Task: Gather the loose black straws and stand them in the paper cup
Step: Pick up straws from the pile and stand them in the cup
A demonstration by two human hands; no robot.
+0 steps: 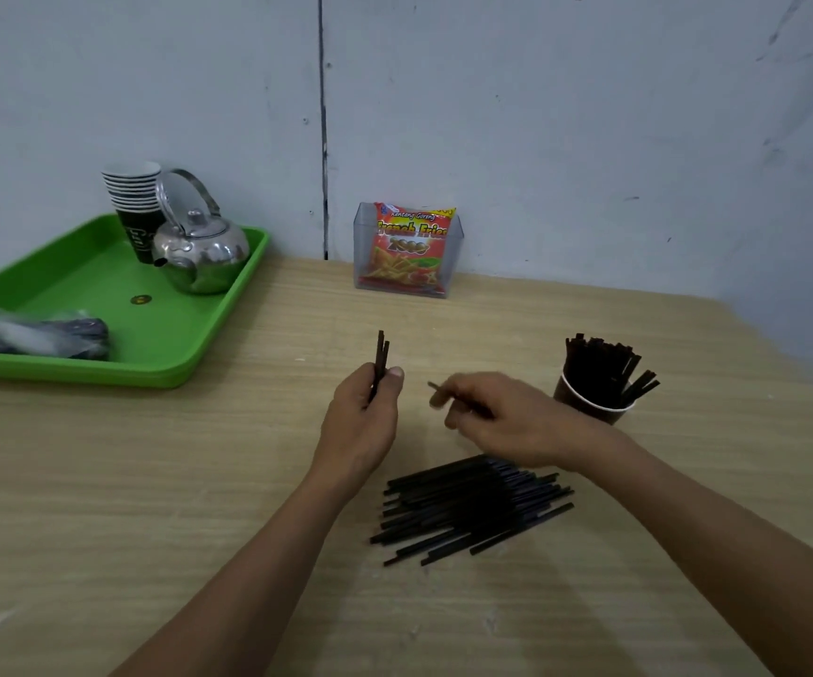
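The wooden table [150,481] fills the lower view and meets a pale wall at the back. On its far left sits a green tray [229,305] carrying a metal kettle [199,251], a stack of cups [133,197] and a blurred wrapped bundle [28,334]. A snack packet [407,246] stands in a clear holder against the wall.

The pile of loose straws [473,505] lies flat on the table just in front of the person, and it is the bulk of the work left. The left hand [360,422] is raised above the table beyond the pile, fingers curled round a few straws [381,354] held upright. The right hand [502,417] hovers above the far edge of the pile and pinches what looks like a single straw [436,387], its tip pointing toward the left hand; motion blur hides the exact grip.

The paper cup [590,403] stands to the right, just behind the right hand, already holding a good bunch of upright straws [600,368].

The step in hand seems to be gathering: single straws picked from the pile and collected in the left hand. The next move probably calls for sliding this straw alongside the others, ends level, then carrying the small bundle across to the cup without knocking it over.
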